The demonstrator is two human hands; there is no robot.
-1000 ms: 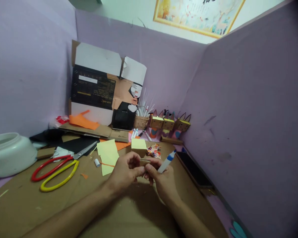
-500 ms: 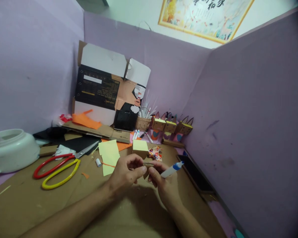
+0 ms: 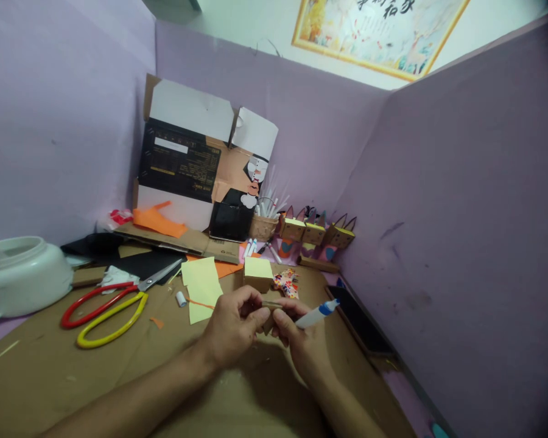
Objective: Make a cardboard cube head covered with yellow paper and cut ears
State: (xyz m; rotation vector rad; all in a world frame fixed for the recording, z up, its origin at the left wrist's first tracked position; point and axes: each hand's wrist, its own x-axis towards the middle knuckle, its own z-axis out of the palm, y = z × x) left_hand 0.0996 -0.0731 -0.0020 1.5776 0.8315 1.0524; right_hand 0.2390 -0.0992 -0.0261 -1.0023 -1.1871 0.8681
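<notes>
A small brown cardboard piece (image 3: 270, 310) is pinched between both hands above the work surface. My left hand (image 3: 237, 319) is closed on its left side, thumb in front. My right hand (image 3: 299, 331) grips its right side and also carries a blue-and-white marker (image 3: 315, 315), tucked along the hand with its blue end pointing up and right. Fingers cover much of the cardboard. Just behind the hands stand a small cardboard box (image 3: 258, 275) with a pale yellow top and a flower-patterned scrap (image 3: 286, 283). Pale yellow paper (image 3: 201, 286) lies to the left, beside a white cap (image 3: 181, 298).
Scissors (image 3: 114, 313) with red and yellow handles lie open at left, near a white pot (image 3: 25, 277). A dark phone-like slab (image 3: 358, 319) rests along the right wall. Cardboard animal figures (image 3: 319, 231) and a basket of markers (image 3: 263, 226) stand at the back.
Both hands stay on the cardboard piece, which has turned slightly so that more of its front face shows. The marker has shifted a little to the right. Everything else looks the same.
</notes>
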